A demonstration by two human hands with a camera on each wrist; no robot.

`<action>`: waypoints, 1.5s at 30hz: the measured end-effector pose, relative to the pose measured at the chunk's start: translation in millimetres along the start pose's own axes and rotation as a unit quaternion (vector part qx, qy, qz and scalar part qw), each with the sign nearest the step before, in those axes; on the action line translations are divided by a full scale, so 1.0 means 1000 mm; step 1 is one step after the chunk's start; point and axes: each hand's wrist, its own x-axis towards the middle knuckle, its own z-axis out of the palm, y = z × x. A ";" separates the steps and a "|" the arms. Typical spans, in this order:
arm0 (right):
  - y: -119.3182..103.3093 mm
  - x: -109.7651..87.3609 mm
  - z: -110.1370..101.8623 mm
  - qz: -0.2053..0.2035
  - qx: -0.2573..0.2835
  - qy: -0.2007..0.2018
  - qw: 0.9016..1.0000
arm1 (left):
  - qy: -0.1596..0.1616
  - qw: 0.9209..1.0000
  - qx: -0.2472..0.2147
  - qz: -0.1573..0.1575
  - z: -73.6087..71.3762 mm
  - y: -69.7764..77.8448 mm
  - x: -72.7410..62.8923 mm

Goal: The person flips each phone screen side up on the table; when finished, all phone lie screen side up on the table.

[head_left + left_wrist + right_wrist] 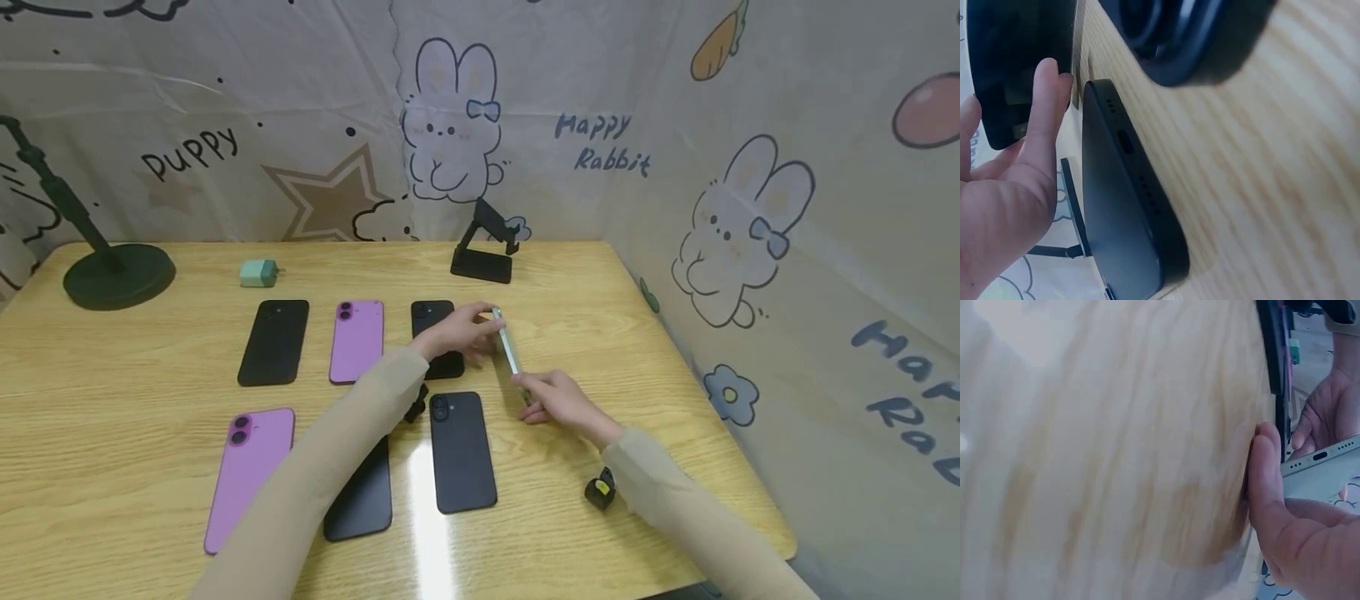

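Whitish smartphone (507, 343) is being pinched by fingers of left hand (459, 330) and right hand (561, 398), ideally being kept clear of adjacent black smartphone (447, 365).

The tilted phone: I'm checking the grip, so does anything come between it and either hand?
Nothing visible does: the left hand holds the tilted phone directly at its far end, the right hand at its near end.

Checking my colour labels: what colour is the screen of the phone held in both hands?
Black; the phone screen shows best in the left wrist view.
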 end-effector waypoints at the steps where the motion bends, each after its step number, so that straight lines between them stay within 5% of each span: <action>1: 0.001 -0.001 0.000 0.007 0.018 0.000 1.000 | -0.002 1.000 -0.002 -0.003 0.000 0.000 0.000; 5: 0.001 -0.004 -0.002 0.025 0.063 -0.008 0.998 | -0.009 1.000 -0.007 -0.007 0.001 0.000 0.001; 19: 0.000 -0.009 0.002 0.019 0.094 -0.010 0.995 | -0.047 0.999 -0.011 -0.008 0.003 -0.005 0.002; 23: 0.001 -0.009 0.003 0.022 0.117 0.008 0.993 | -0.017 0.999 0.021 -0.024 0.009 0.004 -0.002; 30: 0.005 -0.009 0.007 0.027 0.173 0.046 0.983 | 0.051 0.990 0.128 -0.006 0.013 0.004 -0.007; 36: 0.005 -0.009 0.006 0.019 0.194 0.024 0.980 | 0.060 0.994 0.092 0.007 0.010 0.001 -0.009; 45: 0.014 -0.016 -0.001 -0.039 0.156 -0.013 0.987 | 0.054 0.997 -0.037 0.029 0.009 0.000 -0.014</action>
